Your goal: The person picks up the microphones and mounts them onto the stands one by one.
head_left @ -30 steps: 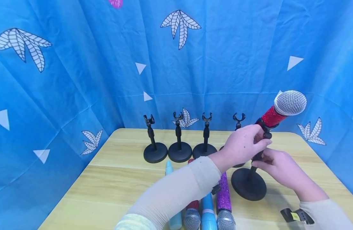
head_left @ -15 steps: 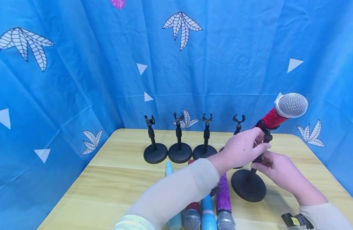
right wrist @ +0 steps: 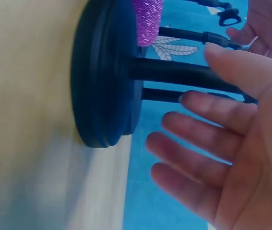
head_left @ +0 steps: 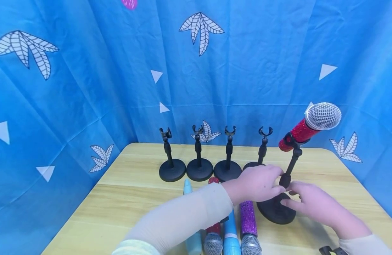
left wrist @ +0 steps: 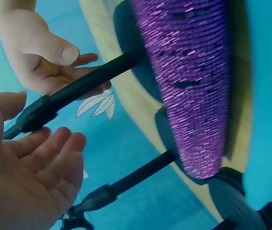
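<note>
A red glittery microphone (head_left: 302,131) with a silver mesh head rests tilted in the clip of a black desktop microphone stand (head_left: 293,164). The stand's round base (head_left: 275,209) is on the table. My left hand (head_left: 258,182) is beside the collar of the pole, with loosely bent fingers. From the other side my right hand (head_left: 317,205) reaches around the lower pole, just over the base. In the right wrist view, the right hand's fingers (right wrist: 198,143) are spread and relaxed beside the pole. The left wrist view shows the left palm (left wrist: 35,177) turned toward the collar, nothing gripped.
Several black stands with bare clips, one of them a stand (head_left: 199,166), line the table's back. In front lie a turquoise microphone (head_left: 194,242), a red one (head_left: 214,230), a blue one (head_left: 231,233) and a purple one (head_left: 248,219). A blue curtain (head_left: 256,71) hangs behind.
Both hands have let go and slid down the stand, the left from just under the clip, the right from the mid pole. The red microphone stays in its clip.
</note>
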